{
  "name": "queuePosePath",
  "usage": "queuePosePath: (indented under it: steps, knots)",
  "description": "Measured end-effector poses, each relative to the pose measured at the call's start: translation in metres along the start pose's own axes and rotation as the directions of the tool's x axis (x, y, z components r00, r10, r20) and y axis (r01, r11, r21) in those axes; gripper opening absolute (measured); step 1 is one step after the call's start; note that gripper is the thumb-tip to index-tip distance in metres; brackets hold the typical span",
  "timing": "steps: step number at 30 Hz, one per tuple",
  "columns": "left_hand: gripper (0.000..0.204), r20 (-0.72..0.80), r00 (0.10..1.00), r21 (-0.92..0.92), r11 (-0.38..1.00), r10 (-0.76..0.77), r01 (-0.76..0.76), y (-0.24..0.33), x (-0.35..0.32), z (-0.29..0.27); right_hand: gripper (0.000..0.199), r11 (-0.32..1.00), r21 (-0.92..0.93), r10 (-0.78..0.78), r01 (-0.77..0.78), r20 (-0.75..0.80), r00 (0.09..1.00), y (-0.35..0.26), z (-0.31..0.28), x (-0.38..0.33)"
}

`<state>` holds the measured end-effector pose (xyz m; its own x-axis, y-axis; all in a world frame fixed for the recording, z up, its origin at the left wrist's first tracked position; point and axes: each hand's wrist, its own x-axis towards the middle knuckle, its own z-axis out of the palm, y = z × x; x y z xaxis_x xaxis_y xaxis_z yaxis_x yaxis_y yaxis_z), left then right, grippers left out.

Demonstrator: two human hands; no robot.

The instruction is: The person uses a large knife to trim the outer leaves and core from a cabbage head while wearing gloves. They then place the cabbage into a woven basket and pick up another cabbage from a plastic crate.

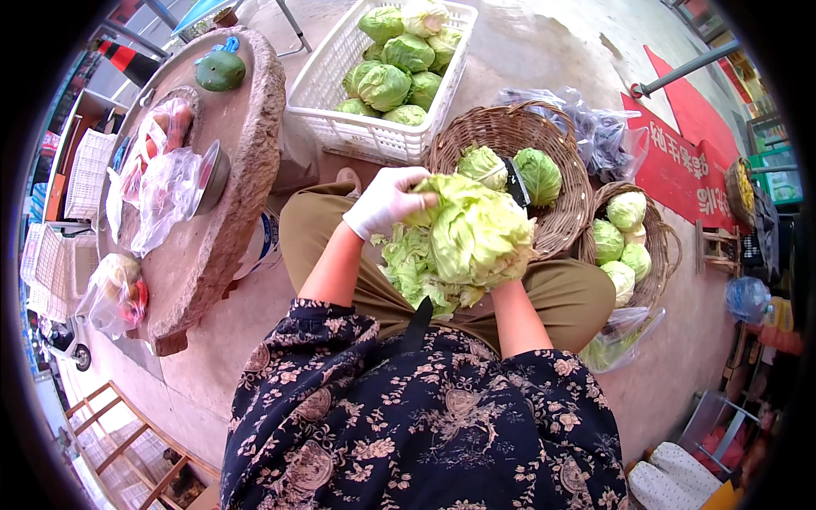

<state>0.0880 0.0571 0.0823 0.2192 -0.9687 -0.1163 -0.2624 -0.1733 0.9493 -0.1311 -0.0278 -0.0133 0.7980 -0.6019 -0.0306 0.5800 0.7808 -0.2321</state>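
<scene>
A large pale-green cabbage (480, 234) with loose, ruffled outer leaves is up in front of me, above my lap. My left hand (391, 201), in a white glove, is closed on a leaf at its upper left side. My right hand (508, 291) supports the cabbage from its lower right; the fingers are hidden behind it. Below lies a heap of torn-off cabbage leaves (399, 265) between my legs. Just beyond, a round wicker basket (450, 144) holds two cabbages (538, 177) with a black strip-like thing (515, 182) between them.
A white plastic crate (361, 136) full of cabbages stands ahead. Right of me is a smaller basket (661, 246) of trimmed cabbages. A stone table (242, 127) at left bears plastic bags (166, 187) and a green gourd-like fruit (220, 71). Red mats (676, 174) lie at far right.
</scene>
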Motion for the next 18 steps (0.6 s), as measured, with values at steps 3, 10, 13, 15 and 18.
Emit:
queuePosePath:
  steps: [3,10,13,15,18]
  knots:
    - [0.028,-0.070,0.996,-0.417,0.909,-0.056,0.021,-0.019,0.010,0.007,0.051,0.999,0.026,-0.032,0.034,-0.051,0.998,0.002,0.009,-0.005]
    - [0.027,-0.322,0.933,-0.134,0.983,-0.163,0.125,-0.119,0.037,0.050,0.059,0.997,-0.074,0.023,-0.035,-0.152,0.988,0.011,-0.020,-0.001]
    - [0.033,-0.370,0.915,-0.067,0.987,-0.162,0.148,-0.125,0.039,0.067,0.063,0.977,-0.200,0.037,-0.074,-0.184,0.982,0.013,-0.053,0.001]
    - [0.034,-0.395,0.905,-0.009,0.985,-0.160,0.171,-0.126,0.040,0.067,0.066,0.936,-0.343,0.021,-0.084,-0.183,0.983,0.012,-0.080,0.005]
    - [0.047,-0.420,0.884,0.277,0.898,-0.208,0.343,-0.112,0.036,0.054,0.070,0.836,-0.548,-0.064,-0.028,-0.149,0.987,-0.003,-0.119,0.002]
